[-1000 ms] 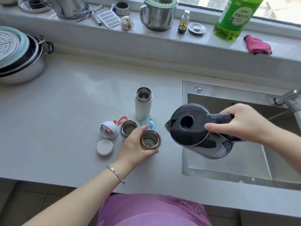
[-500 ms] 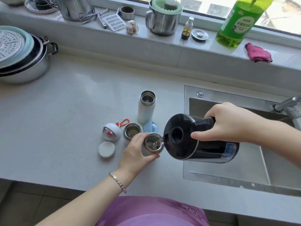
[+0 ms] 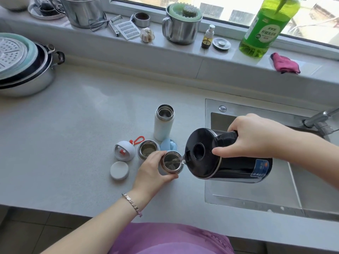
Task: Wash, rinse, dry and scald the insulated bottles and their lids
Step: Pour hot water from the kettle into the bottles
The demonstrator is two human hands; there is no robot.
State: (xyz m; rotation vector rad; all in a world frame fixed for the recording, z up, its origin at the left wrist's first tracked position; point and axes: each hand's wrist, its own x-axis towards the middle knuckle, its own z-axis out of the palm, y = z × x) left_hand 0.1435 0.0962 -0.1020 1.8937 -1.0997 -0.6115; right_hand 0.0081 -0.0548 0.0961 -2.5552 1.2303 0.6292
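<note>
Head: kettle (image 3: 229,167) now pouring water (image 3: 180,159) into bottle (image 3: 171,162).

Blue lid (image 3: 167,144) partly behind held bottle (image 3: 171,162); detergent bottle (image 3: 266,28) top off-frame.

A tall white bottle (image 3: 163,123) stands open at frame centre, two open short bottles (image 3: 147,150) just below. Three lids (image 3: 119,170) lie beside them.

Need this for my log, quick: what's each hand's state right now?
Left hand: closed, holding the nearest bottle.
Right hand: closed, holding the kettle by its handle, pouring.
</note>
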